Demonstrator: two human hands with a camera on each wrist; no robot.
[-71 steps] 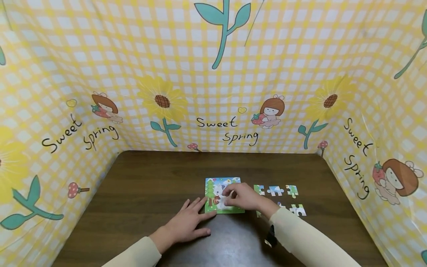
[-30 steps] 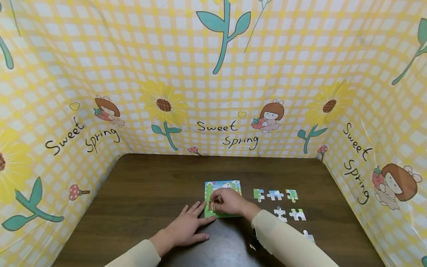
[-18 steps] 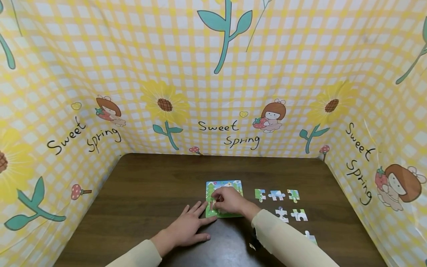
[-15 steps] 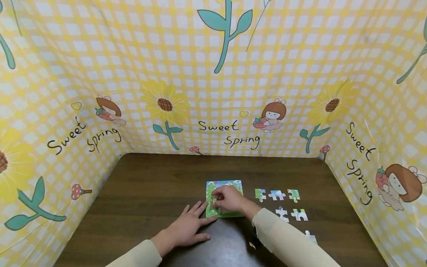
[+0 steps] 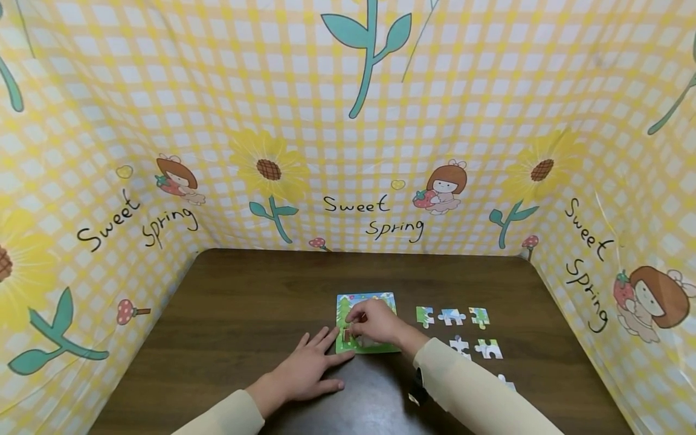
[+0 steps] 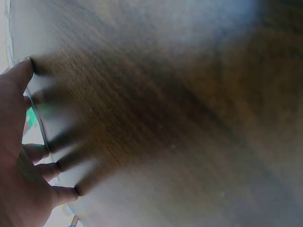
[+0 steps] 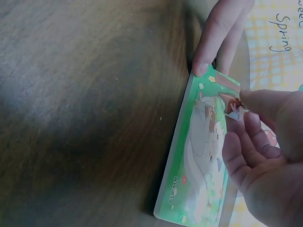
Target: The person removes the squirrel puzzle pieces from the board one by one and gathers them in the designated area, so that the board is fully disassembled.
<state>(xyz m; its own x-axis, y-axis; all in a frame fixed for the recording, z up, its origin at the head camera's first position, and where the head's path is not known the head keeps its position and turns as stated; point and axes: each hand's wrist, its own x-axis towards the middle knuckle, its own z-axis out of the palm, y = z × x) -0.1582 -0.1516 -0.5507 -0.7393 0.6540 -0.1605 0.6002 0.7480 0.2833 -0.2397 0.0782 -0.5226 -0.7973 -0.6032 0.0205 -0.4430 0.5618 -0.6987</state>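
A square jigsaw board point(image 5: 344, 307) with a green border lies on the brown table. My right hand point(image 5: 377, 323) is over its left part and pinches a small puzzle piece point(image 7: 230, 105) between thumb and fingertips; the right wrist view shows this piece tilted up over the printed surface. Flat on the table, my left hand point(image 5: 304, 368) has its fingers spread, the fingertips right at the board's left edge and near corner. The left wrist view catches the spread fingertips only from the side. My right hand hides much of the board's middle in the head view.
To the board's right lie several loose pieces, among them a green one point(image 5: 424, 316), a blue one point(image 5: 452, 317) and a white one point(image 5: 488, 348). My right sleeve point(image 5: 462, 386) partly covers others. A yellow checked cloth point(image 5: 359, 151) walls the table on three sides.
My right hand has moved left across the board since the first frame, then lifted and shifted slightly right in the last half second. The left hand has stayed in place.
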